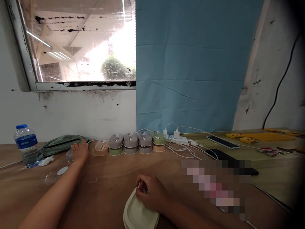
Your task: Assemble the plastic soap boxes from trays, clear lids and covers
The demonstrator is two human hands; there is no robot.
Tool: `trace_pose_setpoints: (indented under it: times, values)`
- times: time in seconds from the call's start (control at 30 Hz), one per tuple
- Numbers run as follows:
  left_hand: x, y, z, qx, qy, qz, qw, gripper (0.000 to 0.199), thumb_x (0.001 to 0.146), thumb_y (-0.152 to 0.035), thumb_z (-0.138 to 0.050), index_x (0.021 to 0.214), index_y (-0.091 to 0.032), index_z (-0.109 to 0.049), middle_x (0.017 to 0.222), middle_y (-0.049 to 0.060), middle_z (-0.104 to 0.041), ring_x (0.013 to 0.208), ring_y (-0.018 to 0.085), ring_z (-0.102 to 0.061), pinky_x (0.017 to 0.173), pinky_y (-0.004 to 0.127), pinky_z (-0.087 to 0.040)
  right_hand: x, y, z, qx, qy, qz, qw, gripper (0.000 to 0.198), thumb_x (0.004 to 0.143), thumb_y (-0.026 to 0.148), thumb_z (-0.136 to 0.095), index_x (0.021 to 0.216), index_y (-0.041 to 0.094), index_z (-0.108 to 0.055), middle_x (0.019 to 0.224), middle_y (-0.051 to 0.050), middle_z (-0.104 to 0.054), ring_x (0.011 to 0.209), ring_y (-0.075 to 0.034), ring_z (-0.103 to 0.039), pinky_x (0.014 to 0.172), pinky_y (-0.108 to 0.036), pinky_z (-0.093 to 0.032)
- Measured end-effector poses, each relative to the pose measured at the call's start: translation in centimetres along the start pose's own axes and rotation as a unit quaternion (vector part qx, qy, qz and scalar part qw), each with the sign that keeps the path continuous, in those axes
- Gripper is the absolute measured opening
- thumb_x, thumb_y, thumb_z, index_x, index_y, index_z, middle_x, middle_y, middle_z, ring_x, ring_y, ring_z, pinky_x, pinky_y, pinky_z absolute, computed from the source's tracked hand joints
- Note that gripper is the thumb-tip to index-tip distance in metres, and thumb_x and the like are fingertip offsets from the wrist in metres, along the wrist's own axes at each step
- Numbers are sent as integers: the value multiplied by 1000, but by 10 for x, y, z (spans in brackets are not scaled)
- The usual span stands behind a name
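Cream dish (pixel 139 215) beneath right hand's (pixel 151 192) curled fingers, its rim apparently pinched. Best steadied by that edge, pressure light. Left hand (pixel 80 152) beside a small translucent piece (pixel 69 155); fingers bent, grip cannot be told.

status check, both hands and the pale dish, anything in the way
Right hand curled at rim of pale dish. Left hand near small translucent cup, grip unclear. Clear plastic cover beside left forearm, no evident obstruction.
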State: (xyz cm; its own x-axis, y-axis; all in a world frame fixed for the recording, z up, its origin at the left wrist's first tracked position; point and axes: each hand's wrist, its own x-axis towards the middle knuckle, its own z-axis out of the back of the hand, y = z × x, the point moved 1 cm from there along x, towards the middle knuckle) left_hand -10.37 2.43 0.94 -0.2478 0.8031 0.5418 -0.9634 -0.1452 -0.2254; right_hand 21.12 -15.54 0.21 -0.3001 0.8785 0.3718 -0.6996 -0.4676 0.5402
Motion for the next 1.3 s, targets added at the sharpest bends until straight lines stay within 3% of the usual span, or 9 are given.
trace_pose_setpoints:
  times: [0.1, 0.23, 0.37, 0.53, 0.7, 0.87, 0.97, 1.13, 1.3]
  values:
    - [12, 26, -1, 28, 54, 33, 998, 32, 65, -13, -48, 96, -7, -56, 83, 21, -64, 91, 37, -56, 78, 48, -38, 1, -2, -2, 6, -13, -15, 1000, 8, 63, 12, -51, 65, 19, -55, 58, 3, -58, 55, -11, -51, 60, -21, -35]
    - [16, 42, 2, 0, 66, 32, 997, 23, 62, -12, -50, 83, -16, -58, 80, 11, -66, 81, 31, -60, 66, 38, -43, 2, -5, -4, 20, -25, -34, 999, 8, 64, 12, -50, 63, 19, -55, 55, 4, -56, 52, -10, -49, 57, -20, -35]
    - [13, 33, 20, -31, 10, 44, 999, 31, 69, -22, -52, 99, -16, -50, 91, 10, -65, 89, 29, -58, 72, 38, -42, 3, -11, -8, 92, -52, -80, 991, 8, 62, 12, -49, 64, 19, -52, 57, 4, -53, 53, -10, -48, 54, -19, -36]
    - [-28, -6, 64, -207, -121, -27, 970, 39, 68, -35, -58, 101, -20, -44, 90, 4, -63, 87, 21, -59, 86, 36, -37, 7, -20, -23, 274, -144, -225, 924, 19, 62, 14, -45, 79, 21, -41, 59, 4, -48, 57, -13, -51, 55, -22, -42]
    - [-113, -46, 94, -403, 47, -217, 888, 31, 73, -34, -55, 98, -21, -43, 87, 3, -58, 83, 16, -57, 76, 28, -43, 9, -24, -28, 292, -181, -238, 909, 16, 70, 23, -41, 85, 21, -35, 79, -4, -52, 76, -19, -55, 67, -29, -46]
    - [-172, -74, 104, -344, 174, -349, 854, 23, 75, -23, -52, 98, -23, -50, 96, 5, -58, 92, 18, -50, 84, 32, -37, 10, -34, -6, 295, -193, -188, 917, 19, 77, 31, -31, 92, 21, -37, 93, -7, -50, 92, -20, -51, 80, -33, -43]
    - [-180, -83, 105, -319, 222, -390, 835, 26, 75, -16, -49, 100, -23, -51, 95, 3, -58, 91, 18, -49, 87, 34, -31, 9, -39, 13, 296, -138, -112, 939, 25, 71, 31, -43, 94, 21, -45, 96, -4, -52, 96, -19, -49, 86, -31, -39]
    - [-178, -82, 103, -323, 249, -360, 839, 31, 69, -14, -53, 98, -22, -50, 97, 2, -58, 92, 18, -48, 85, 33, -30, 2, -37, 29, 184, 115, 117, 969, 69, 55, 36, -70, 117, 19, -44, 115, -8, -44, 108, -23, -41, 94, -34, -32]
    - [-182, -81, 105, -315, 268, -409, 814, 30, 66, -19, -59, 95, -25, -55, 97, 1, -59, 94, 18, -49, 88, 33, -29, -1, -29, 29, 123, 165, 118, 971, 74, 57, 39, -70, 122, 21, -40, 122, -9, -39, 114, -23, -38, 97, -35, -28]
